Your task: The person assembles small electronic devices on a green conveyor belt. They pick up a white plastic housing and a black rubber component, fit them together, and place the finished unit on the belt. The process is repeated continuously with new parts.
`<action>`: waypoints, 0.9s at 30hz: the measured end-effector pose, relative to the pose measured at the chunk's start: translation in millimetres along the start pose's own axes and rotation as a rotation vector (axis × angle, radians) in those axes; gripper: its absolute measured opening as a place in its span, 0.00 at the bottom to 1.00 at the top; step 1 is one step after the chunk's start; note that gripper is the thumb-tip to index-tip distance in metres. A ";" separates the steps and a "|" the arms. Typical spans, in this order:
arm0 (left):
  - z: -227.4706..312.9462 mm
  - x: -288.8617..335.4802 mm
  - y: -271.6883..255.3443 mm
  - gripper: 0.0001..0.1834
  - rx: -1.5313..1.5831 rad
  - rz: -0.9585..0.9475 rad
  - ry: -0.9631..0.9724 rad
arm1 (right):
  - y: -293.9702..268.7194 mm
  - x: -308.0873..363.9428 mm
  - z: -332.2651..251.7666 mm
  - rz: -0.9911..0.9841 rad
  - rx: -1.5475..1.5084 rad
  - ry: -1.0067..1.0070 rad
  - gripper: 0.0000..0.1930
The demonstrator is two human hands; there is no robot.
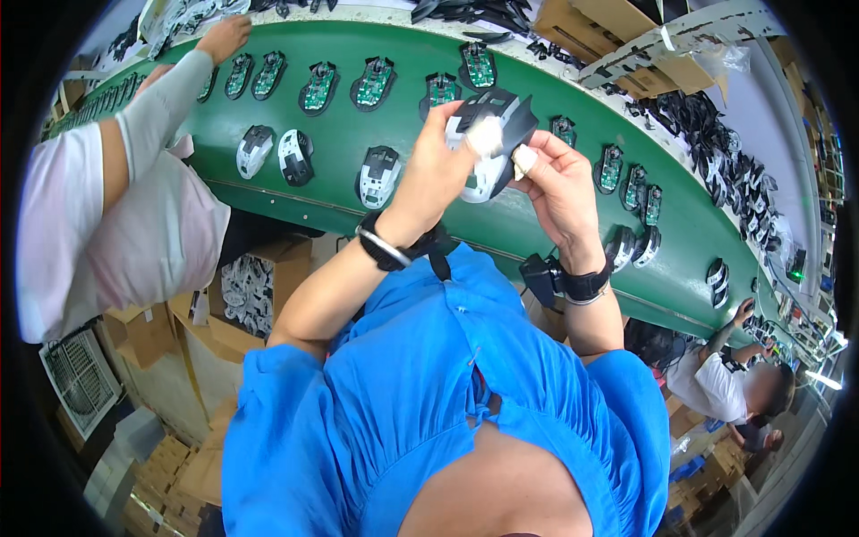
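Raised over the green conveyor belt point(340, 143), a black and white computer mouse point(512, 127) is gripped between my two hands. My left hand point(436, 168) closes round its left side, with a pale covering on the thumb. From the right, my right hand point(562, 190) pinches the mouse's lower edge, and its thumb wears a pale covering too. Left of my hands, a white and black mouse point(379, 176) lies on the belt. Just beyond them is an open mouse base with a green circuit board point(440, 92), partly hidden by the held mouse.
Several open mouse bases point(373, 83) line the belt's far side. Black plastic parts point(729, 161) are heaped along the far ledge. A co-worker's arm point(165, 103) reaches over the belt at left. Below stands a cardboard box point(291, 268) of white parts. Another person point(716, 380) is at right.
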State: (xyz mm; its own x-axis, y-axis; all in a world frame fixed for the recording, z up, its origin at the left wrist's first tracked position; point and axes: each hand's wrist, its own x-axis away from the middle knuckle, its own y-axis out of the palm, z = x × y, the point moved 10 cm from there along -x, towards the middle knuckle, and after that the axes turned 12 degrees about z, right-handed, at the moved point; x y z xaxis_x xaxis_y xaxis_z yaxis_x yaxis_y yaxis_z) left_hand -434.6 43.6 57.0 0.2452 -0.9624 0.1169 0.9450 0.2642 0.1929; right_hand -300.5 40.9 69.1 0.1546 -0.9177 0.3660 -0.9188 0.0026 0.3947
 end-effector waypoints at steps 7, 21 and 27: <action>24.1 16.1 -1.9 0.48 -0.143 -0.094 0.083 | 2.2 8.0 4.0 0.022 -0.019 -0.099 0.09; 38.5 18.4 10.1 0.44 -0.026 -0.290 0.095 | 2.0 14.5 -18.1 0.105 -0.054 -0.218 0.09; 21.3 3.5 3.9 0.42 -0.234 -0.257 0.091 | -5.4 -1.9 5.5 0.090 -0.033 -0.082 0.06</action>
State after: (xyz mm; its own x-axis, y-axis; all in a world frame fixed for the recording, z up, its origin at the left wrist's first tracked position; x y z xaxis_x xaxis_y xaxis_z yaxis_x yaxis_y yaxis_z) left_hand -434.6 42.7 78.9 0.0015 -1.0000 0.0046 0.9997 0.0014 -0.0244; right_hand -297.8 40.5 61.7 0.0407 -0.9426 0.3314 -0.9150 0.0980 0.3913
